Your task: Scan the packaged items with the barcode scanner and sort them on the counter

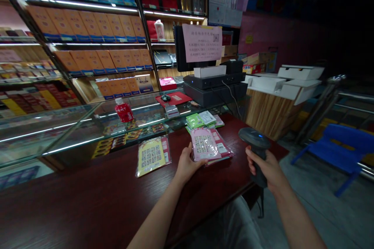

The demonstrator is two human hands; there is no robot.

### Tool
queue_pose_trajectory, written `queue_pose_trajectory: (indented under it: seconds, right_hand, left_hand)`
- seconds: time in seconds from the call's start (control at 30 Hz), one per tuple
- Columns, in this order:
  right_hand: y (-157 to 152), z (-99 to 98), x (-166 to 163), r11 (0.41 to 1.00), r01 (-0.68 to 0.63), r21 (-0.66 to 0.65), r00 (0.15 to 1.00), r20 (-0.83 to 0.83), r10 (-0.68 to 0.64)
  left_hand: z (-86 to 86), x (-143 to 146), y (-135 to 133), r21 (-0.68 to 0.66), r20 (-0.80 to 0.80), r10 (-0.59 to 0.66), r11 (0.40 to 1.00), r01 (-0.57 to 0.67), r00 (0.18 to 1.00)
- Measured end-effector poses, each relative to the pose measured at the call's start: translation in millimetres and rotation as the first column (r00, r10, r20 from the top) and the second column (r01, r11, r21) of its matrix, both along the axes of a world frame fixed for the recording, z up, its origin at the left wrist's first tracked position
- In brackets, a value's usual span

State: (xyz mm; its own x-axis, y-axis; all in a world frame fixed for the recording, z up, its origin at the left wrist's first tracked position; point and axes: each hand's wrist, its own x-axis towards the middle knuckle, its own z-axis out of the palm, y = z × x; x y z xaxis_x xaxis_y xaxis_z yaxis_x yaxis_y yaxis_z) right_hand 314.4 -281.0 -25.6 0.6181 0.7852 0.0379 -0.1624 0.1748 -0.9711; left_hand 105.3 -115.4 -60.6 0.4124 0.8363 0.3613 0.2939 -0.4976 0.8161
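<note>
My right hand (267, 167) is wrapped round the handle of a black barcode scanner (253, 140), its head pointing toward a stack of flat packets. My left hand (187, 163) grips the near left edge of that stack, whose top packet is pink (206, 144) with a grid of small pictures. The stack rests on the dark red wooden counter (87, 198). A yellow packet (152, 155) of the same kind lies alone on the counter to the left. Green and white packets (201, 120) lie just beyond the pink stack.
A glass display case (58, 132) runs along the counter's far side with a red bottle (124, 111) on it. A till with a monitor and pink notice (202, 42) stands behind. Shelves of boxed goods fill the left wall. A blue chair (341, 148) stands on the floor at right.
</note>
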Motion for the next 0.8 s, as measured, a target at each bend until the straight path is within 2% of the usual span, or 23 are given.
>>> queue_pose_trajectory:
  seconds: [0.17,0.43,0.63,0.8]
  right_hand:
    - [4.7,-5.5,-1.2,1.000,0.002,-0.022,1.000,-0.018,-0.003]
    - [11.9,-8.2,-4.9,1.000,0.003,-0.011,1.000,-0.026,-0.004]
    - [14.9,-5.0,-12.6,0.999,-0.043,-0.025,0.999,0.004,0.043]
    - [17.6,0.5,-25.1,0.993,-0.107,-0.053,0.993,0.048,0.110]
  left_hand:
    - [-1.0,0.5,-7.1,0.098,-0.191,-0.072,0.991,0.092,0.979]
    - [-9.2,10.0,-8.2,0.285,-0.316,0.087,0.959,0.007,0.945]
    - [-9.8,8.1,-9.4,0.349,-0.341,0.136,0.937,-0.009,0.930]
    - [-0.7,-0.3,-5.0,0.409,-0.300,0.146,0.913,-0.011,0.943]
